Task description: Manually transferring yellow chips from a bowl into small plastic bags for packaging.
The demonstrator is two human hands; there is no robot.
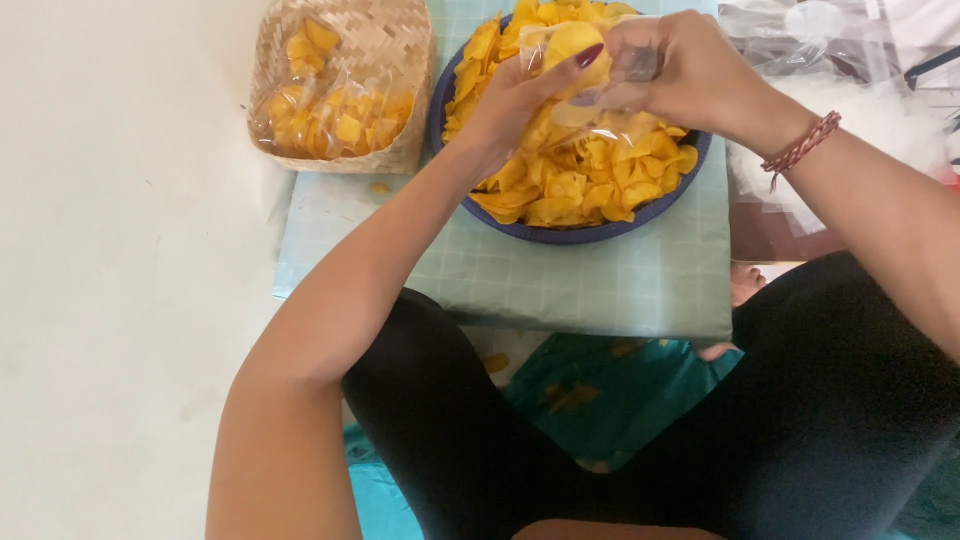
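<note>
Left hand (520,95) and right hand (690,70) both closed on a clear plastic bag of yellow chips (585,75) — held just above the round dark-blue bowl (580,232) heaped with yellow chips — woven basket (395,40) beside it.

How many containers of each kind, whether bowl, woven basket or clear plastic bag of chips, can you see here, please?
Blue bowl heaped with yellow chips: 1
Woven basket: 1
Clear bags of chips: 2, one filled bag lying in the basket, one held bag over the bowl, between the left hand and right hand
Total: 4
</note>
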